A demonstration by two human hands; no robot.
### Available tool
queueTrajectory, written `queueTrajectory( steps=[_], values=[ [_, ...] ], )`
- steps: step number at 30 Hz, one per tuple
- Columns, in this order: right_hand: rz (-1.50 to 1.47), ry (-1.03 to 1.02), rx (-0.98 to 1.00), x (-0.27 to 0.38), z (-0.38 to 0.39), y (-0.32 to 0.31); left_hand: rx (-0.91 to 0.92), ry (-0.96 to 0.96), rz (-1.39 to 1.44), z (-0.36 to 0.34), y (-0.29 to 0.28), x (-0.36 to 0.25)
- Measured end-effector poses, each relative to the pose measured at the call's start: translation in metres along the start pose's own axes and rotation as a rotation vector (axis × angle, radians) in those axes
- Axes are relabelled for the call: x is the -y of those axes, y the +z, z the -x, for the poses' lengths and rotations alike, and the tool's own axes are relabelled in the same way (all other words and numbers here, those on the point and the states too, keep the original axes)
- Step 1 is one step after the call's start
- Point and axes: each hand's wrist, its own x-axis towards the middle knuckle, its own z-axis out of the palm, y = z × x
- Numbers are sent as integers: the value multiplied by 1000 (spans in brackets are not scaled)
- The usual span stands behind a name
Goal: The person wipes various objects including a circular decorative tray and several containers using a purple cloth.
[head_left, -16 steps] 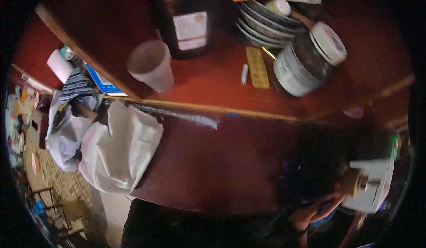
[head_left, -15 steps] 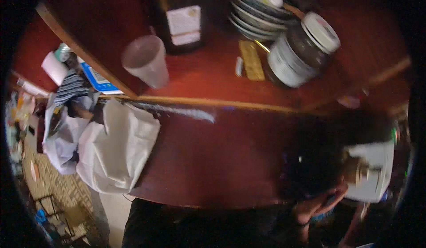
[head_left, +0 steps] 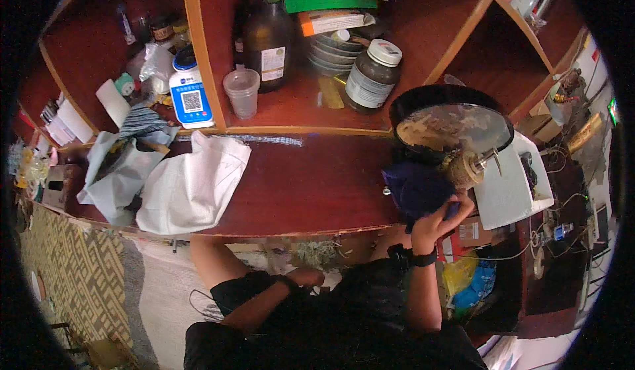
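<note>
At the right of the desk my right hand (head_left: 442, 222) is closed on a dark purple cloth (head_left: 418, 186), its fingers bent beside a brass-coloured spindle (head_left: 463, 169). Above the cloth a large round black-rimmed disc (head_left: 456, 126) with a mottled, worn face stands tilted. Low over my lap, below the desk's front edge, my left hand (head_left: 306, 277) hangs with its fingers curled; whether anything lies inside them is hidden.
A white bin-like box (head_left: 504, 191) stands right of the spindle. Pale cloth bags (head_left: 192, 191) lie at the desk's left. On the shelf are a dark bottle (head_left: 268, 46), a clear plastic cup (head_left: 242, 93), a lidded jar (head_left: 372, 79) and stacked bowls (head_left: 331, 54).
My view has drawn back and steadied, so the shelf appears smaller. My left hand and forearm have come into view. The disc and cloth, dark and blurred before, now show clearly.
</note>
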Motion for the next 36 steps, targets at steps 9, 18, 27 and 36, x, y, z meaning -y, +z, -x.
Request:
queueTrajectory(
  steps=[9, 18, 27, 36],
  values=[
    [-110, 152, 35, -5, -1, -7, -192, 166, -303, 92, -67, -275],
    [-218, 180, 35, -4, 0, -10, -762, 414, -885, 55, -125, -410],
    [-257, 354, -70, 9, -6, -51, -473, 225, -1081, -17, -198, -395],
    [-370, 403, -19, 60, 24, -115, -456, 149, -1196, -57, -236, -405]
  ],
)
